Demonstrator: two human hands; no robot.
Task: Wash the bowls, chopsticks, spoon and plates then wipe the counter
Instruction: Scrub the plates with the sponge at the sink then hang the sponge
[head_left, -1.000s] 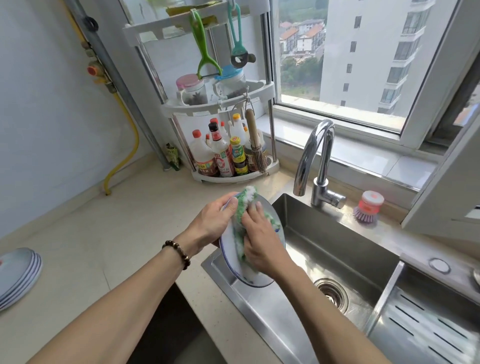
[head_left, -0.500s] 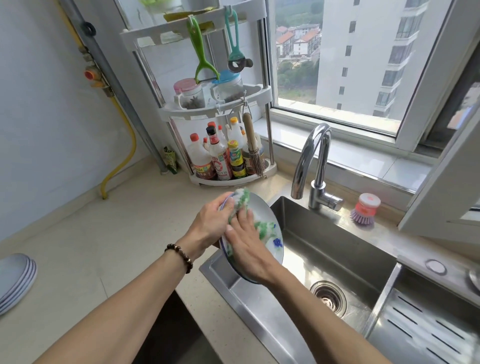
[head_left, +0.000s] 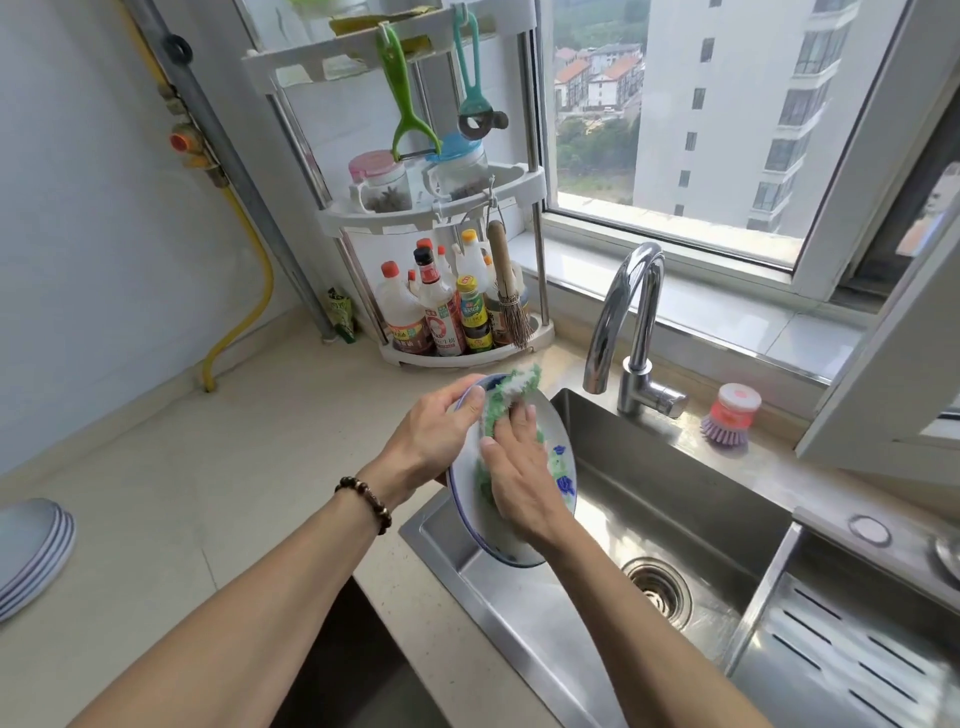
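1. Both forearms are entering from the bottom edge, elbows cut off.
2. The left hand (head_left: 434, 434) is gripping the rim of a tilted plate (head_left: 563, 470) over the near-left corner of the sink (head_left: 675, 499).
3. The right hand (head_left: 519, 475) is pressing a green-and-white cloth (head_left: 506, 395) against the plate's face, hiding most of both.
4. A stack of plates (head_left: 31, 551) is lying on the counter (head_left: 208, 467), cut off at the left edge.
5. The faucet (head_left: 631, 332) is standing behind the sink, a brush (head_left: 730, 415) beside it.
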